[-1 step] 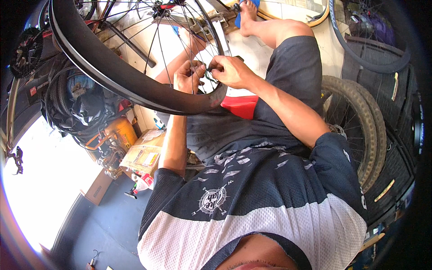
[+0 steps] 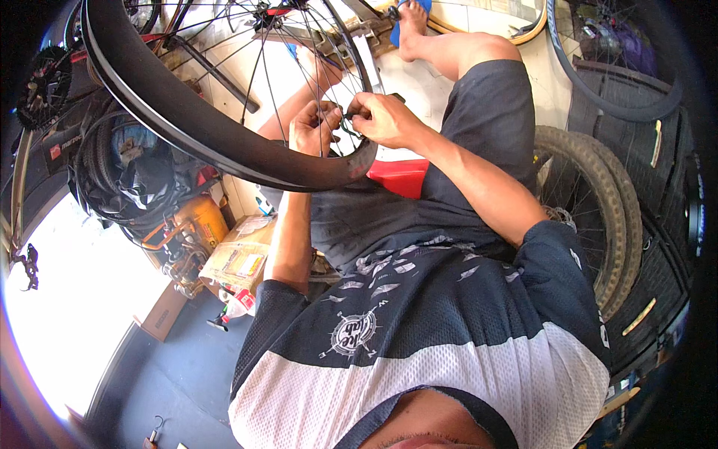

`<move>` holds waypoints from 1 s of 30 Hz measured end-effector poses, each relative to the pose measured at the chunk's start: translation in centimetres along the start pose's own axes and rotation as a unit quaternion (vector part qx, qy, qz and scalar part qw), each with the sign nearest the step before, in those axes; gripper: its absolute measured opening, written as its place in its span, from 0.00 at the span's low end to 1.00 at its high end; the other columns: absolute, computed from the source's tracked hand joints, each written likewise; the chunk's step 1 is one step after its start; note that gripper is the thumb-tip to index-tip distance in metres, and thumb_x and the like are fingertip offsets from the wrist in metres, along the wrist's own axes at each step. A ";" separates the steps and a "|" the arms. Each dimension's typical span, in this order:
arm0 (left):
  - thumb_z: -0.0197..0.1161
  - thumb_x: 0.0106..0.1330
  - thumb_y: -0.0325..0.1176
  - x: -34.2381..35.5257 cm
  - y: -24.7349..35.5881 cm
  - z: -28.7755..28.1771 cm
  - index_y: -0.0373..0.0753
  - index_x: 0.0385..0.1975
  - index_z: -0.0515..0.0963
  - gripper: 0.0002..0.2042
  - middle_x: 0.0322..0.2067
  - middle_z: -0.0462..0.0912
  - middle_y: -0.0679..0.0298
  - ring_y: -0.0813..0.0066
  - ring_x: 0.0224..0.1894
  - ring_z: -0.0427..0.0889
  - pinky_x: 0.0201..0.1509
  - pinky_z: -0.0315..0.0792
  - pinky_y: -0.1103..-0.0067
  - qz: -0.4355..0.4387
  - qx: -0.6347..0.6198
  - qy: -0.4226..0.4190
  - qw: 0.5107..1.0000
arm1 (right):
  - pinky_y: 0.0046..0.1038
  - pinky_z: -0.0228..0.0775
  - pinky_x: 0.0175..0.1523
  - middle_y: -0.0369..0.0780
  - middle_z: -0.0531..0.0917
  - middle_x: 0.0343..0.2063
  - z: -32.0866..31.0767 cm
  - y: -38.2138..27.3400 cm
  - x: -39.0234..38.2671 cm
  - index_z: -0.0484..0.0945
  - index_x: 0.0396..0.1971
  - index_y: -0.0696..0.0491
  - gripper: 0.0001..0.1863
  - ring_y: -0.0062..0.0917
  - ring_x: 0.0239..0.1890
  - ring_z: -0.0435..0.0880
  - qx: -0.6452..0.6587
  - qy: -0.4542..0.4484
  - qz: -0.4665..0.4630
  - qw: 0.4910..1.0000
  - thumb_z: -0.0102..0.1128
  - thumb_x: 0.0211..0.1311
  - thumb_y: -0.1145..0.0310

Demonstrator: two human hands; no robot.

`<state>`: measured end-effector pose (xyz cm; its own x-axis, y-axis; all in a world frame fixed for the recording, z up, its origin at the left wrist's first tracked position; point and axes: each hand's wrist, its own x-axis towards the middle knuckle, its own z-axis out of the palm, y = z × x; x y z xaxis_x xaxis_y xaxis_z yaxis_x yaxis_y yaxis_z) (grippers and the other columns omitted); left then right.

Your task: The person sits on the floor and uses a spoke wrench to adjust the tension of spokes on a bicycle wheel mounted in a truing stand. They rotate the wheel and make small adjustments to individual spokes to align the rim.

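Observation:
A bicycle wheel with a deep black rim (image 2: 217, 156) and thin dark spokes stands upright before me. Through the spokes, close to the rim's near inner edge, my left hand (image 2: 313, 131) is closed, its fingertips curled together; spokes cross in front of it. What it grips is hidden. My right hand (image 2: 385, 121) is beside it, thumb and forefinger pinching a small dark piece (image 2: 346, 117) next to a spoke; its kind is too small to tell. Both hands nearly meet. The wheel's hub (image 2: 262, 15) shows at the top of the view.
A metal stand (image 2: 359, 41) is behind the wheel. Below the rim, a red container (image 2: 399, 178) rests between my legs. Knobby tyres (image 2: 609, 217) lean at right. At left are a cardboard box (image 2: 238, 258), a yellow container (image 2: 206, 221) and black-wrapped tyres (image 2: 127, 172).

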<state>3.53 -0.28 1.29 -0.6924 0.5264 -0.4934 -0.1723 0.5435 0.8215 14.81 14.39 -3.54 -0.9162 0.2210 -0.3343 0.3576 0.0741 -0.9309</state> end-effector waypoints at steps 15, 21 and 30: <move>0.64 0.73 0.33 1.4 -2.5 -0.5 0.30 0.48 0.81 0.13 0.35 0.85 0.61 0.74 0.37 0.87 0.36 0.84 0.76 0.034 -0.046 0.086 0.995 | 0.24 0.81 0.36 0.38 0.83 0.29 -6.5 0.9 -0.3 0.77 0.41 0.59 0.06 0.20 0.32 0.86 0.261 0.101 -0.042 0.959 0.55 0.68 0.75; 0.54 0.80 0.43 -2.7 1.8 -3.5 0.32 0.65 0.70 0.23 0.60 0.79 0.49 0.57 0.61 0.81 0.59 0.79 0.70 0.147 -0.286 0.201 0.926 | 0.28 0.79 0.41 0.37 0.78 0.32 -11.0 -1.5 -2.2 0.75 0.46 0.57 0.13 0.22 0.32 0.79 0.312 0.161 -0.061 0.934 0.41 0.69 0.78; 0.70 0.67 0.29 -5.7 6.9 3.2 0.32 0.69 0.60 0.33 0.63 0.73 0.48 0.61 0.63 0.76 0.64 0.74 0.68 0.358 0.012 0.256 0.898 | 0.28 0.80 0.42 0.37 0.78 0.38 -12.1 -2.4 -7.8 0.73 0.61 0.58 0.23 0.22 0.36 0.81 0.316 0.172 -0.036 0.932 0.49 0.64 0.77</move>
<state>8.52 2.56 8.81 -0.8517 0.3810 0.3598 0.4566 0.2027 0.8662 23.27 24.23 3.07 -0.7827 0.5443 -0.3020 0.0195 -0.4635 -0.8859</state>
